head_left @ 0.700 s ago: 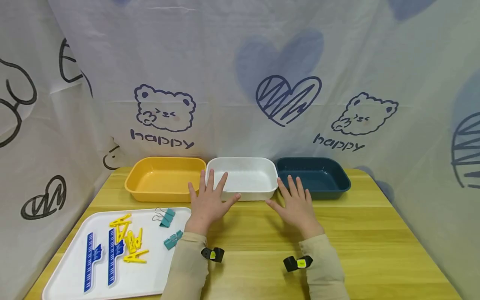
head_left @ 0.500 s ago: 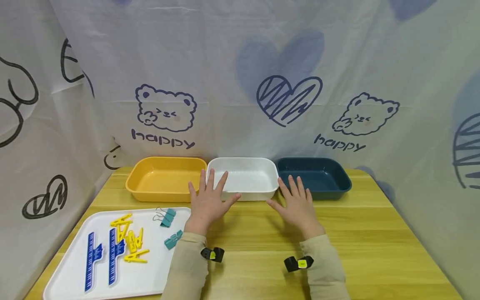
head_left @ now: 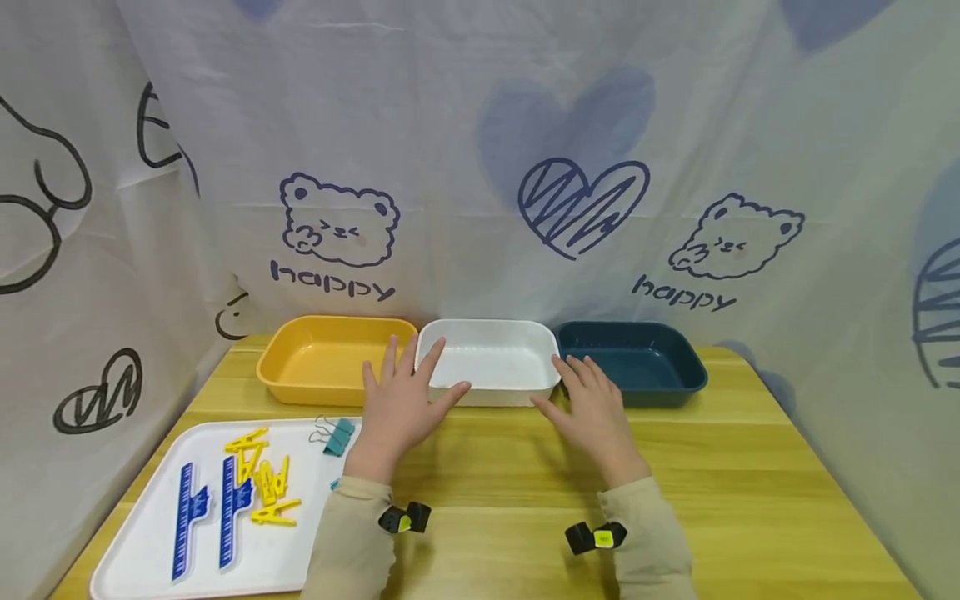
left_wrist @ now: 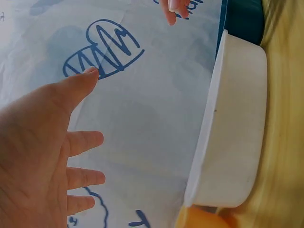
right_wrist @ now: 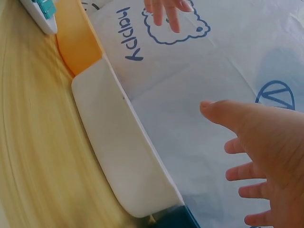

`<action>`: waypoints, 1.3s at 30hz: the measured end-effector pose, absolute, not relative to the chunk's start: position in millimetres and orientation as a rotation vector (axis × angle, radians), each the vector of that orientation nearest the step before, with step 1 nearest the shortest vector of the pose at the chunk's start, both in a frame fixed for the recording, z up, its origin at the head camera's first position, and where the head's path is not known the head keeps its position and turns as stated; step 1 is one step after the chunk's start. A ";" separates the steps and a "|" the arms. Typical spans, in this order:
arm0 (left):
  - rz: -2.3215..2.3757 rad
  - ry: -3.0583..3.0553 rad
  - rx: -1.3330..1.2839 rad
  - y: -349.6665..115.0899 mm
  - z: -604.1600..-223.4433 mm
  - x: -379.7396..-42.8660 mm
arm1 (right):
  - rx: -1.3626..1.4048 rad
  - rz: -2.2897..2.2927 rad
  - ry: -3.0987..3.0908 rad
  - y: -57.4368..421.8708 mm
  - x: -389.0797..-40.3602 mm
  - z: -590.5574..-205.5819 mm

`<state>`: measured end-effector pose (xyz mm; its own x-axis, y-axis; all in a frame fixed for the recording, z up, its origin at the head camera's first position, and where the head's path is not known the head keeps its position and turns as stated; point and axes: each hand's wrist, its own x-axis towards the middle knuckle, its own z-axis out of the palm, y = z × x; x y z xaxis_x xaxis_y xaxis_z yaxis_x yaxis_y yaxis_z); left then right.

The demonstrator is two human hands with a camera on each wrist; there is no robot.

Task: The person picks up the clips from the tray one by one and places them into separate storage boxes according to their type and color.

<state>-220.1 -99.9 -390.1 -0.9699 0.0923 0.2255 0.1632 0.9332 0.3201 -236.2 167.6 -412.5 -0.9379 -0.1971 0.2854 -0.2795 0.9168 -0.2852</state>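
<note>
My left hand hovers with fingers spread, overlapping the corner of the yellow bin and the near left of the white bin in the head view. Over on the right, my right hand holds nothing; its fingertips overlap the edge of the dark teal bin. Both palms are bare in the wrist views. Left of the left hand lies a white tray. On it are blue ruler clips, yellow clothespins and a teal binder clip. Another teal clip is mostly hidden by the left forearm.
The three bins stand side by side along the back of the wooden table. A white printed curtain hangs right behind them and at both sides. Each wrist wears a black strap, such as the left strap.
My left hand has shifted left, and its sleeve now covers most of the lower teal clip. The right fingers have drawn together and bent slightly. The head view has tilted a little.
</note>
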 end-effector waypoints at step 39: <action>-0.201 -2.808 -0.203 -198.9 -375.6 -178.8 | 0.784 0.351 -2.736 90.6 -211.5 -426.9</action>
<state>-178.8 -198.9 -375.6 -0.9394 0.1173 0.3221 0.1621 0.9800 0.1157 -211.5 90.6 -426.9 -0.8160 -0.4788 0.3238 -0.5451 0.8238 -0.1556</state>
